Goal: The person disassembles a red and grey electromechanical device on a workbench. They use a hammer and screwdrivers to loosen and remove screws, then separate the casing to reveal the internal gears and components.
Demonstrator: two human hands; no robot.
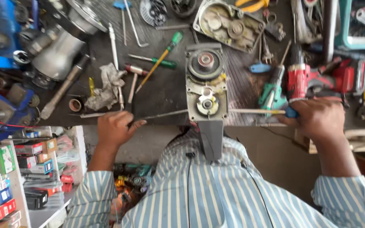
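Note:
A grey metal gearbox housing (206,84) with exposed gears stands at the workbench's near edge, its lower end hanging toward my striped shirt. My left hand (114,128) grips a thin metal rod (165,114) whose tip reaches the housing's left side. My right hand (317,117) holds a screwdriver with a blue handle (291,112); its long shaft (254,111) points left and touches the housing's right side near the lower gear.
The dark workbench (165,90) is crowded: a green-handled screwdriver (162,57), a crumpled rag (106,86), hex keys, a gear cover (229,25), a red cordless drill (300,78), a blue vise (9,109). Shelves of boxes (1,185) stand lower left.

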